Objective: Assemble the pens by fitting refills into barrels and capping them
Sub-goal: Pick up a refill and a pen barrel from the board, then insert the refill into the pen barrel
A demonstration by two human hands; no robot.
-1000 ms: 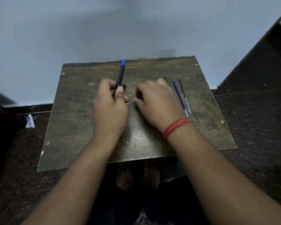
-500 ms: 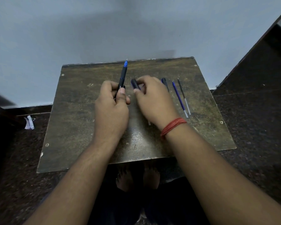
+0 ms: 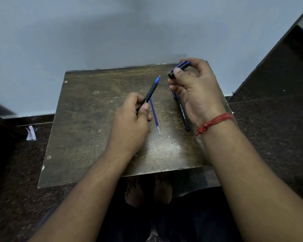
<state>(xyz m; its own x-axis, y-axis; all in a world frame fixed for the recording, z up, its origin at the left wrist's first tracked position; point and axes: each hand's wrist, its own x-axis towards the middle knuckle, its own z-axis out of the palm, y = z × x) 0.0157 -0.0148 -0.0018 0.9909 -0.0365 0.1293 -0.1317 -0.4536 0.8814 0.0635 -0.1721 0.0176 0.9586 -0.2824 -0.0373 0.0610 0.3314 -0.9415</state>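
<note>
My left hand (image 3: 132, 119) grips a dark pen barrel with a blue tip (image 3: 151, 91), its point aimed up and to the right. My right hand (image 3: 196, 91) is raised at the board's far right and holds a dark cap with a blue clip (image 3: 179, 69) between thumb and fingers. The cap's open end faces the pen tip, a short gap apart. A blue refill (image 3: 155, 117) lies on the board between my hands. A dark barrel with white print (image 3: 183, 114) lies partly under my right hand.
The parts rest on a worn brown board (image 3: 87, 123) set on a dark speckled floor, its far edge against a pale wall. A white scrap of paper (image 3: 31, 133) lies on the floor at left. Bare feet show below the board's near edge.
My right hand has lifted the cap off the board and moved it up and right. My left hand tilted the pen's tip toward the cap. The view shifted left.
</note>
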